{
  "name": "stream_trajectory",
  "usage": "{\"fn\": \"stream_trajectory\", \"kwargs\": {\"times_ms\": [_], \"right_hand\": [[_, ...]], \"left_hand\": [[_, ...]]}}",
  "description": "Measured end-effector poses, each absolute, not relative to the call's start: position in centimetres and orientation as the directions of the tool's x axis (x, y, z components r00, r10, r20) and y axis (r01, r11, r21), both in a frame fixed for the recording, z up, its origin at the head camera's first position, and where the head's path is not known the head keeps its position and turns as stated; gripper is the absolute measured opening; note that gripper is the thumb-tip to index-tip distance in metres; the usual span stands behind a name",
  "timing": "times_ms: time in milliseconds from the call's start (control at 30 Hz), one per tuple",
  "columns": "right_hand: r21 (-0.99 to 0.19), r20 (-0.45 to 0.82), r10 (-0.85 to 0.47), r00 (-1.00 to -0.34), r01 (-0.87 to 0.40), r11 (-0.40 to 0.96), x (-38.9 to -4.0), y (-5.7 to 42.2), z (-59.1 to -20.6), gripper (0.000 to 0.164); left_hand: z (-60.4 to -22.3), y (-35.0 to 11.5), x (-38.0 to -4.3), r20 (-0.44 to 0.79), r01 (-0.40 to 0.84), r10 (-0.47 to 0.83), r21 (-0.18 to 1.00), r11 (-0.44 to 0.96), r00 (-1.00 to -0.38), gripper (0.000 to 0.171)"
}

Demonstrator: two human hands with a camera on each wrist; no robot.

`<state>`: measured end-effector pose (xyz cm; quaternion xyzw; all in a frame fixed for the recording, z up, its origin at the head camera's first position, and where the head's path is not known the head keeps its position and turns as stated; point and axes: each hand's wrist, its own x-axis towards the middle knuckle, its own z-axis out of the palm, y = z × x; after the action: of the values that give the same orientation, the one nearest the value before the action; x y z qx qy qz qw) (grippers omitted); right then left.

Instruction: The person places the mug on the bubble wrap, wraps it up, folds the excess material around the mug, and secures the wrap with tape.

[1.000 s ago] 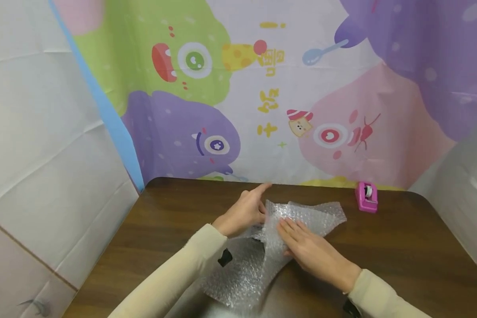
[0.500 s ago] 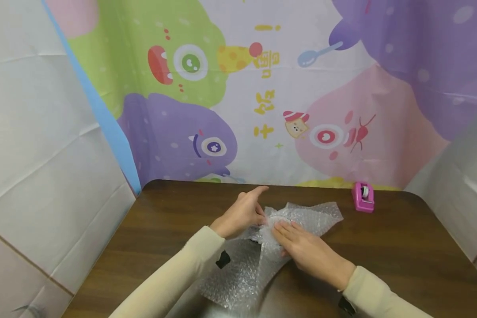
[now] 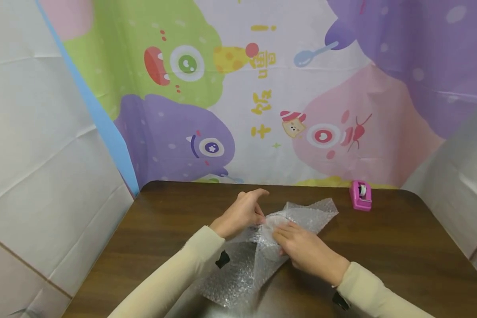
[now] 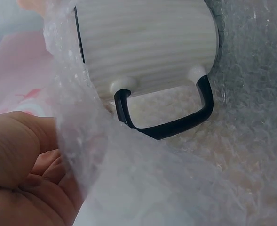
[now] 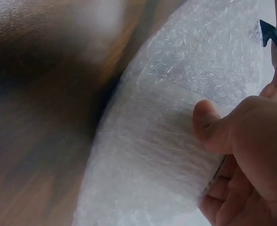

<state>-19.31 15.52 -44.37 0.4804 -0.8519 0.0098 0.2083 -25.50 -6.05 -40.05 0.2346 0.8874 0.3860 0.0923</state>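
Head view high, facing forward-down across table (image 3: 401, 238); 2 wrist views close, sharing bubble wrap (image 5: 143, 141).

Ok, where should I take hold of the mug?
Probably by the black handle, coming from the side of the left hand, where the bubble wrap gapes open: the handle stands off the ribbed mug's round wall as a loop, though wrap overlaps one corner.
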Motion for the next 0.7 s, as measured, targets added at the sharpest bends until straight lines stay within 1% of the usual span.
{"fn": "stream_trajectory", "kwargs": {"times_ms": [100,200,400,600,700], "right_hand": [[0.167,0.359,-0.809,-0.466,-0.821,0.547,-19.15,15.46,-44.24,0.03],[0.152,0.361,-0.801,-0.479,-0.817,0.557,-19.02,15.46,-44.1,0.027],[0.13,0.368,-0.795,-0.482,-0.82,0.557,-19.08,15.13,-44.15,0.036],[0.128,0.317,-0.81,-0.494,-0.824,0.552,-19.29,15.09,-44.17,0.039],[0.122,0.298,-0.82,-0.489,-0.833,0.54,-19.49,15.27,-44.09,0.04]], "left_hand": [[-40.08,-5.87,-25.49,0.006,0.34,0.494,0.732,0.59,-0.869,0.072],[-40.01,-5.71,-25.57,0.007,0.346,0.501,0.731,0.588,-0.866,0.07],[-39.8,-5.83,-25.45,0.002,0.338,0.482,0.715,0.612,-0.876,0.067],[-39.87,-6.0,-25.36,-0.005,0.322,0.475,0.728,0.605,-0.88,0.062],[-39.88,-5.98,-25.36,-0.014,0.316,0.473,0.728,0.608,-0.881,0.06]]}}
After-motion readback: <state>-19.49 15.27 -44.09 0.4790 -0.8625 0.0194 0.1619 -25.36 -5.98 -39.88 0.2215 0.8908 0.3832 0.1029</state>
